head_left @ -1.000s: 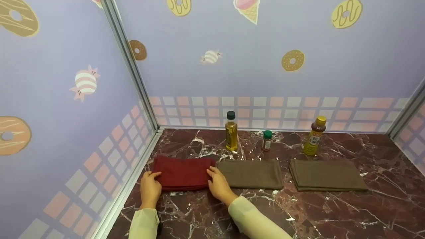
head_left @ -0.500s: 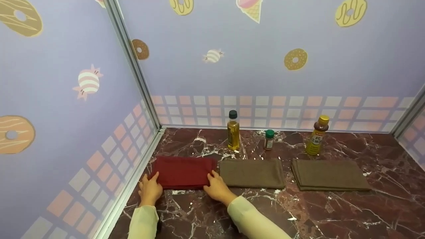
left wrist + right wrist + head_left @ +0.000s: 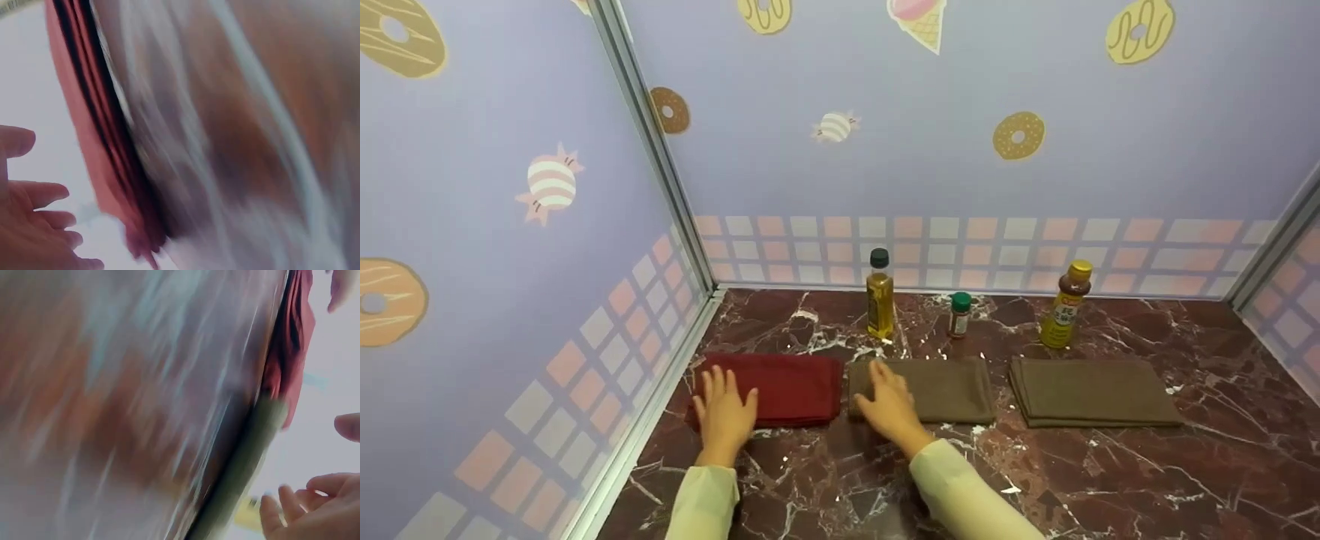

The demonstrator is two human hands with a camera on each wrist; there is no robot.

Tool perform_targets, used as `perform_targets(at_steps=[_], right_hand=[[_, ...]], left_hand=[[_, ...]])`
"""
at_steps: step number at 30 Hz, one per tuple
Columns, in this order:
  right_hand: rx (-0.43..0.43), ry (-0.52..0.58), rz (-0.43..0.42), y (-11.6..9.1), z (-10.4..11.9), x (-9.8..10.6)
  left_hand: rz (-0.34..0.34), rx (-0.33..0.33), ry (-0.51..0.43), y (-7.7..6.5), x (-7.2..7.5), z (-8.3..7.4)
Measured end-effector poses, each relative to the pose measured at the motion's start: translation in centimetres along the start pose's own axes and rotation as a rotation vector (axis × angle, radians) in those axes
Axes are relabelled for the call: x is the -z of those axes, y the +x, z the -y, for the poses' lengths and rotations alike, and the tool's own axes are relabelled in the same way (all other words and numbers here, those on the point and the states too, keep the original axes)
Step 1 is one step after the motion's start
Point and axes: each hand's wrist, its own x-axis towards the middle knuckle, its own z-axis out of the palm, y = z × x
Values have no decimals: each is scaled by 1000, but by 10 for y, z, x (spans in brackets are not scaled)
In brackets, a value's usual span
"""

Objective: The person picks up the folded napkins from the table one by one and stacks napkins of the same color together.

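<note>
A folded red cloth [image 3: 799, 386] lies at the left of a row of three. My left hand [image 3: 726, 416] hovers over its left part, fingers spread and holding nothing. The left wrist view shows that hand's fingertips [image 3: 53, 191] apart from the red folds [image 3: 93, 129]. Beside the red cloth lies a folded brown cloth [image 3: 952, 390]. Over its left end is my right hand [image 3: 892, 405], fingers extended and slightly bent, with nothing in it. In the right wrist view, a gap shows between those fingers [image 3: 289, 503] and the brown cloth's edge [image 3: 242, 461].
Another folded brown cloth [image 3: 1099, 394] lies at the right. Behind the row stand an oil bottle [image 3: 880, 300] with a dark cap, a small green-capped jar [image 3: 958, 319] and a yellow-capped bottle [image 3: 1065, 307]. Walls bound the marbled tabletop [image 3: 1110, 480] at the back and sides.
Both hands have left the red cloth's side edges. The left hand has shifted right over the cloth; the right hand has moved right, over the middle brown cloth. The cloths keep their places.
</note>
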Motion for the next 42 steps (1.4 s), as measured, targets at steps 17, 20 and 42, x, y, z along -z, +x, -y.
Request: perform_targets(at_steps=[17,20,42], right_hand=[[-335,-138,-105,-11,-82,80],[-375,-135,-90,-14,-89,85],[-331,-114,-178,-24,-112,97]], left_hand=[[-59,-276,77,-17,-78,-113],[1,-218,139,-20,-86,-128],[156,43,-27,-4,-102,-166]])
